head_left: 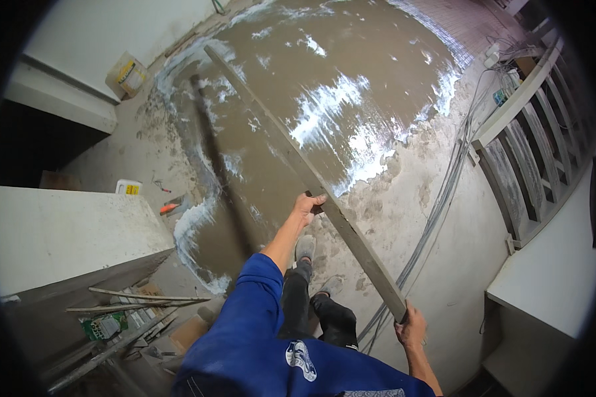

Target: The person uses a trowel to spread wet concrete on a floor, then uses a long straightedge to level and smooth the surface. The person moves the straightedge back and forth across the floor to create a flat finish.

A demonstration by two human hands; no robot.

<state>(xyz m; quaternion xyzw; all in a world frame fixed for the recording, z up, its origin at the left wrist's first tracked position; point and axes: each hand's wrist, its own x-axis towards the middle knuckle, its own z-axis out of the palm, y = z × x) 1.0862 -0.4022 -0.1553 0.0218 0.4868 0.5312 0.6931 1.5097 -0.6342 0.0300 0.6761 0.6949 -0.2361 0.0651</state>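
Note:
A long, straight grey screed bar (pixel 354 239) slants across the view, from the lower right up to the far left. Around its middle, my left hand (pixel 308 206) is closed, with the thumb on top. The near end sits in my closed right hand (pixel 412 325). Beyond my left hand, the bar extends over a wet, grey-brown mortar layer (pixel 271 165) with bright white patches. A dark shadow runs across the layer left of the bar. Whether the far end touches the surface, I cannot tell.
Grey cables (pixel 437 218) run along the floor on the right, beside a slatted railing (pixel 520 106). An orange-handled trowel (pixel 172 206) and a white jug (pixel 128 187) lie left. Wooden strips (pixel 139 301) and debris are at lower left. A yellow-labelled bucket (pixel 131 76) stands by the wall.

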